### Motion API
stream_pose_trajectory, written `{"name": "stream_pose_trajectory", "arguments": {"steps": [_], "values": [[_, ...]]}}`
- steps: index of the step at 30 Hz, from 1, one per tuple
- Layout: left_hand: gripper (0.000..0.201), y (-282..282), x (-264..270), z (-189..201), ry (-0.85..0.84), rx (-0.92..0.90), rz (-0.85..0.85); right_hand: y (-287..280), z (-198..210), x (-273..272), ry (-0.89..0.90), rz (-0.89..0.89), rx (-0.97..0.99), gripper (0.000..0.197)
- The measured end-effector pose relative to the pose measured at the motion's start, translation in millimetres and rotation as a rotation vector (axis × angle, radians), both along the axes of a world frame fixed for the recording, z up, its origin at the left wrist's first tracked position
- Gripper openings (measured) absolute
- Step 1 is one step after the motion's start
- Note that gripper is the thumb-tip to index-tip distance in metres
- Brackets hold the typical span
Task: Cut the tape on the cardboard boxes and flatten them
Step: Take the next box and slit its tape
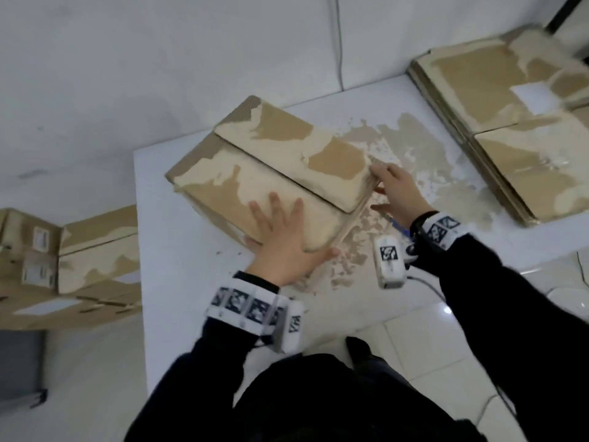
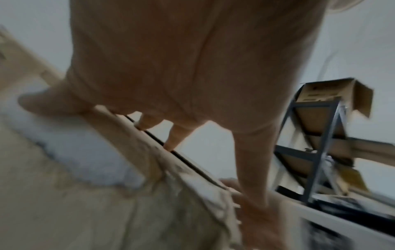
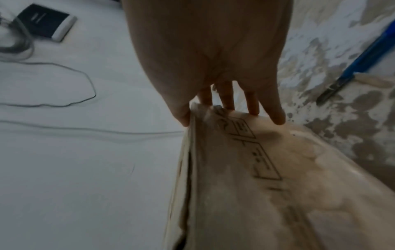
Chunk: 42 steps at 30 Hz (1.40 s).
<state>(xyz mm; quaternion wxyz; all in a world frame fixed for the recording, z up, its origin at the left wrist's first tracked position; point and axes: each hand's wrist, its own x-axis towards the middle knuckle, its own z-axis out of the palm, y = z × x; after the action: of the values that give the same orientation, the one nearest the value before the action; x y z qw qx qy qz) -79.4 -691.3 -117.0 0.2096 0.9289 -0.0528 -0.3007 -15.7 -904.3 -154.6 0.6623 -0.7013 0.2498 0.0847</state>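
Observation:
A worn cardboard box (image 1: 287,148) stands on the white table (image 1: 178,282), its two top flaps closed with a dark slit between them. My left hand (image 1: 280,237) lies flat on the near flap with its fingers spread and the thumb at the near right corner. In the left wrist view that hand (image 2: 192,67) has its fingertips by the slit of the box (image 2: 181,211). My right hand (image 1: 398,193) touches the box's right end with straight fingers. In the right wrist view its fingertips (image 3: 278,118) rest on the printed end face of the box (image 3: 256,186). A blue cutter (image 3: 363,62) lies on the table beside it.
A stack of flattened boxes (image 1: 510,138) lies at the table's back right. More taped boxes (image 1: 95,250) sit to the left, below the table's level. The table's surface is peeled and flaky (image 1: 414,145) right of the box. A dark device with a cable (image 3: 46,22) lies behind it. A metal shelf (image 2: 316,152) stands behind.

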Motion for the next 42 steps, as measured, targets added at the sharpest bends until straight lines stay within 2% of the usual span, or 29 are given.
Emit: {"name": "stream_pose_trajectory", "arguments": {"steps": [3,4,6,9,11,13,15,18,20,22,24,28,31,33,34,37,38,39,40,42], "values": [[0.087,12.8,12.1,3.6,-0.137,0.065,0.047,-3.5,-17.6,-27.9,-0.038,-0.002,-0.014,0.029],[0.089,12.4,11.4,5.6,-0.196,0.107,0.062,-5.3,-24.9,-38.4,-0.061,-0.014,-0.019,0.032],[0.106,-3.6,4.2,6.3,-0.277,0.2,0.07,-9.2,-36.9,-56.3,-0.091,0.013,-0.018,0.043],[0.119,-51.0,-10.0,-10.8,-0.389,0.324,-0.033,-16.4,-50.3,-66.6,-0.039,0.045,0.062,0.049],[0.107,-68.4,-10.7,-31.2,-0.477,0.379,-0.039,-22.9,-59.4,-61.7,0.089,0.005,0.133,0.052],[0.085,-69.3,-11.8,-46.3,-0.6,0.373,0.011,-25.7,-67.8,-59.0,0.237,0.08,0.171,0.06],[0.072,-65.1,-14.3,-56.0,-0.705,0.356,0.013,-25.4,-73.4,-56.5,0.304,0.158,0.207,0.056],[0.067,-60.0,-18.8,-59.8,-0.745,0.361,-0.036,-27.7,-72.4,-51.9,0.376,0.114,0.359,0.039],[0.065,-58.0,-19.8,-60.4,-0.772,0.366,-0.055,-29.7,-68.4,-49.6,0.442,0.171,0.456,0.042],[0.061,-57.0,-20.3,-61.8,-0.784,0.362,-0.05,-31.2,-65.4,-47.8,0.463,0.243,0.411,0.047],[0.06,-54.7,-22.4,-62.7,-0.785,0.35,-0.029,-31.3,-63.8,-47.8,0.429,0.21,0.436,0.048],[0.056,-51.7,-33.5,-58.7,-0.872,0.23,0.027,-29.9,-58.3,-52.2,0.291,0.052,0.526,0.029],[0.053,-62.0,-44.4,-45.7,-0.941,-0.025,0.203,-32.2,-45.5,-56.9,0.116,0.022,0.408,0.008],[0.055,-69.2,-49.9,-36.7,-0.889,-0.26,0.368,-29.4,-17.5,-62.4,-0.077,0.084,0.171,0.037],[0.057,-72.6,-52.2,-34.8,-0.842,-0.406,0.449,-30.0,-8.6,-63.4,-0.218,0.112,0.082,0.044],[0.047,-71.4,-58.1,-38.6,-0.647,-0.81,0.707,-23.2,31.3,-59.9,-0.582,0.21,0.22,0.045],[0.037,-65.0,-59.2,-43.7,-0.572,-0.904,0.816,-17.3,37.3,-57.9,-0.656,0.29,0.156,0.052],[0.03,-56.4,-62.3,-47.5,-0.515,-0.962,0.952,-12.5,36.8,-57.4,-0.714,0.394,0.045,0.058],[0.027,-45.8,-67.5,-47.9,-0.506,-0.941,1.072,-5.7,33.1,-57.1,-0.751,0.494,-0.071,0.062],[0.033,-23.9,-83.8,-41.4,-0.656,-0.806,1.315,12.7,23.7,-64.1,-0.83,0.65,-0.294,0.065]]}}
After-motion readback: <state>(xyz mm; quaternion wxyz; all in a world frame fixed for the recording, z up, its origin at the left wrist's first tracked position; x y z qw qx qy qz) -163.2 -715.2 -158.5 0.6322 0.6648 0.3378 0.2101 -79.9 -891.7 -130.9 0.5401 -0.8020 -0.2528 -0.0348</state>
